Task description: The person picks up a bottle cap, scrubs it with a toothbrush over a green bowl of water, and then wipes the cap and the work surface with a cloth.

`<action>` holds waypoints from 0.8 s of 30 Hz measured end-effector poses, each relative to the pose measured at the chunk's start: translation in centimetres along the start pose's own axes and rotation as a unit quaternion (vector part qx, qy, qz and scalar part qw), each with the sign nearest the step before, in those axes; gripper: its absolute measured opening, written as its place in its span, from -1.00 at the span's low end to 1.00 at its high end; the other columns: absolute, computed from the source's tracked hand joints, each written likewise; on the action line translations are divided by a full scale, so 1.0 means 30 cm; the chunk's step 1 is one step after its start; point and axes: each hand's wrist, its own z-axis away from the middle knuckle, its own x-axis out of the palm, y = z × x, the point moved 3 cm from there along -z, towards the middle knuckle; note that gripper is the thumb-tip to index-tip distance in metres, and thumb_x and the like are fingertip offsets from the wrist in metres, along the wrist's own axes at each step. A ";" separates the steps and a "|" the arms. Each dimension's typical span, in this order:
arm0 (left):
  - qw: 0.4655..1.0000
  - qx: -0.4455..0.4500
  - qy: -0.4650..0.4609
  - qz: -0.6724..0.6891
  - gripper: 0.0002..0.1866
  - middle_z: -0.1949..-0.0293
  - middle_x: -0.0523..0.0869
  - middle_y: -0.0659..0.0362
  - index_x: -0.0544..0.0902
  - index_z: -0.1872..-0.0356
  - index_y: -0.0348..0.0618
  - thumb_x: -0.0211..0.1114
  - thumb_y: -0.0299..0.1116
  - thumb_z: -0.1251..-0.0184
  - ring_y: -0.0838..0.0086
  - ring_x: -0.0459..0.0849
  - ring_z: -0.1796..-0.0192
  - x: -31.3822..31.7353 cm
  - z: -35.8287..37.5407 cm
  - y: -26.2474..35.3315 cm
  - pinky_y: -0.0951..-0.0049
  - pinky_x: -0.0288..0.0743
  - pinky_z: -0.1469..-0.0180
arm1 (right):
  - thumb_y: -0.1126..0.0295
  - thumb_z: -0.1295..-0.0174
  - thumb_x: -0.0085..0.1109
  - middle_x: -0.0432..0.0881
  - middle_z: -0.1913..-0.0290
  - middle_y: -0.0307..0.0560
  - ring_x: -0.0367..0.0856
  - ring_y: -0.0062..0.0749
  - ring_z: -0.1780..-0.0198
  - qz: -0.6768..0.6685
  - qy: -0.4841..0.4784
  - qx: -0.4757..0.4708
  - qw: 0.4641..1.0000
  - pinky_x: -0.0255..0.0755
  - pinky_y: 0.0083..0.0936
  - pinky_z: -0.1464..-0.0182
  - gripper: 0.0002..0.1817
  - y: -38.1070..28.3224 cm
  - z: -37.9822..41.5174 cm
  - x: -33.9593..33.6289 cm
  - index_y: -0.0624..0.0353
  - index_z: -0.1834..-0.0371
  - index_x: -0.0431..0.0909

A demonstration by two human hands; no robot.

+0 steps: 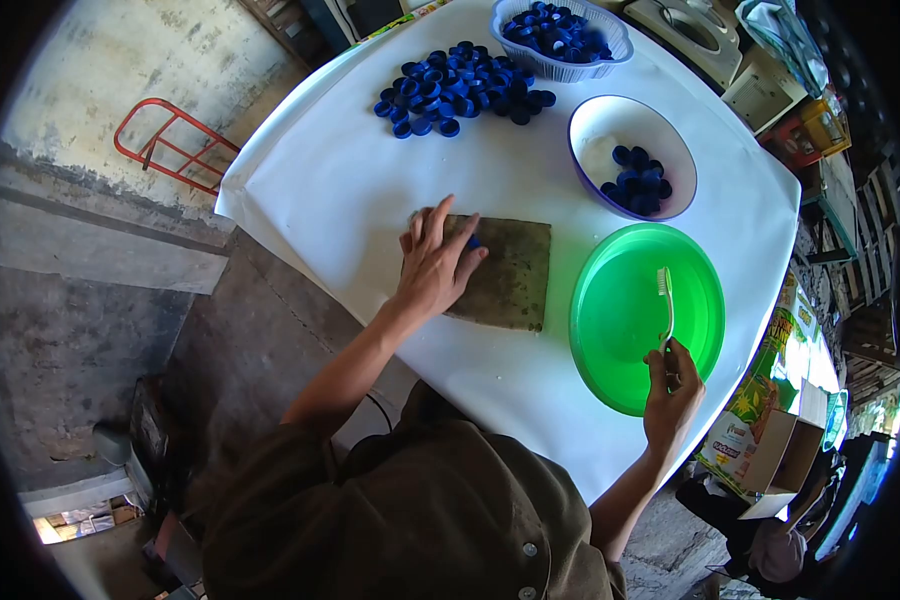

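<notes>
My left hand [437, 262] rests over a flat brown board [515, 275] on the table. Its thumb and index finger close on a small blue bottle cap [473, 242], mostly hidden by them, while the other fingers stretch out. Held by its handle in my right hand [673, 388] is a white toothbrush [666, 300]. The brush points away from me, bristles up over the green basin [582, 345]. Beyond the basin, a white bowl with a purple rim [588, 135] holds several blue caps [638, 182] and some whitish stuff.
A loose pile of blue caps [460, 85] lies at the table's far side, beside a pale blue basket [570, 72] full of caps. White sheeting [310, 190] covers the table. A red metal frame [175, 140] stands left; a cardboard box [782, 455] sits at right.
</notes>
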 end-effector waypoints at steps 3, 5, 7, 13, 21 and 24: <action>0.999 -0.046 -0.009 -0.016 -0.54 -0.51 0.23 0.00 0.59 -0.36 -0.04 0.30 -0.17 -0.52 0.01 0.27 -0.40 -0.008 -0.058 -0.023 -0.10 0.26 -0.26 | 0.40 -0.35 0.34 0.79 0.29 0.08 0.73 -0.39 0.30 0.008 -0.012 0.013 1.000 0.57 -0.44 0.25 -0.65 -0.001 -0.002 -0.005 0.45 -0.08 0.67; 0.998 -0.056 0.005 0.012 -0.57 -0.48 0.28 0.04 0.63 -0.31 -0.03 0.34 -0.19 -0.48 0.05 0.29 -0.39 -0.027 -0.094 -0.035 -0.07 0.26 -0.28 | 0.40 -0.35 0.34 0.79 0.29 0.08 0.73 -0.39 0.30 0.002 -0.006 0.003 1.000 0.57 -0.44 0.25 -0.65 0.003 -0.003 -0.004 0.45 -0.09 0.67; 0.998 -0.058 0.015 0.020 -0.60 -0.46 0.32 0.05 0.67 -0.25 -0.04 0.37 -0.20 -0.45 0.06 0.30 -0.37 -0.033 -0.108 -0.047 -0.06 0.26 -0.29 | 0.40 -0.35 0.34 0.79 0.29 0.08 0.73 -0.39 0.30 0.000 -0.010 0.006 1.000 0.57 -0.44 0.24 -0.65 0.003 0.000 -0.004 0.45 -0.09 0.67; 1.000 -0.004 0.004 0.019 -0.62 -0.44 0.49 0.05 0.75 -0.17 -0.07 0.43 -0.23 -0.38 0.10 0.27 -0.54 -0.006 0.009 0.029 -0.04 0.20 -0.41 | 0.40 -0.34 0.35 0.79 0.29 0.07 0.73 -0.40 0.31 0.001 -0.007 0.011 1.000 0.58 -0.44 0.23 -0.65 -0.001 -0.001 -0.009 0.44 -0.09 0.67; 0.986 0.055 -0.021 0.158 -0.69 -0.26 0.67 0.10 0.78 -0.06 -0.11 0.45 -0.44 -0.28 0.12 0.47 -0.45 -0.051 0.200 0.192 0.07 0.26 -0.40 | 0.40 -0.35 0.34 0.80 0.28 0.09 0.75 -0.38 0.30 -0.008 -0.012 0.004 1.000 0.58 -0.43 0.22 -0.65 -0.004 -0.002 -0.006 0.46 -0.08 0.66; 0.982 0.064 -0.021 0.177 -0.69 -0.18 0.69 0.14 0.79 -0.02 -0.11 0.48 -0.48 -0.24 0.16 0.51 -0.40 -0.059 0.229 0.212 0.13 0.31 -0.36 | 0.40 -0.35 0.34 0.80 0.28 0.10 0.76 -0.37 0.30 -0.011 -0.009 0.004 1.000 0.59 -0.44 0.22 -0.65 -0.007 0.000 -0.004 0.46 -0.08 0.66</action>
